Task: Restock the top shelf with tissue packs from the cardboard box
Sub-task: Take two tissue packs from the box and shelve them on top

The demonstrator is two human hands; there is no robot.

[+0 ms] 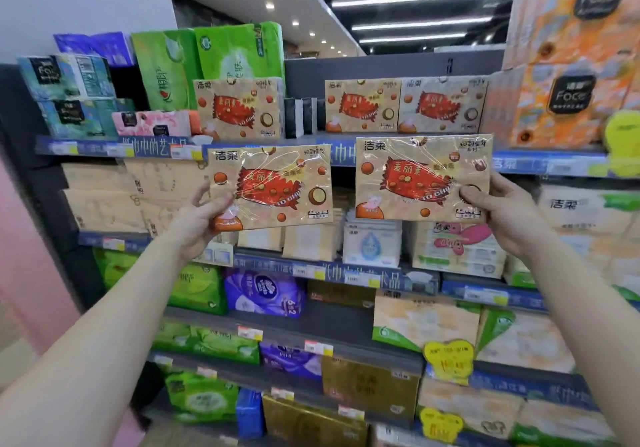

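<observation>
I hold up two beige tissue packs with a red candy-wrapper print, just below the top shelf's edge [311,138]. My left hand [197,221] grips the lower left corner of the left tissue pack [273,186]. The right tissue pack [422,176] is held at its right edge by my right hand [498,211]. On the top shelf stand three matching packs: one on the left [239,108] and two side by side on the right [362,105]. Between them is a gap holding dark narrow packs [299,115]. The cardboard box is out of view.
Green packs [207,55] and teal packs [65,93] fill the top shelf's left; tall orange packs [571,65] stand at the right. Lower shelves carry beige, purple, green and gold tissue packs. A pink wall [27,273] borders the shelving on the left.
</observation>
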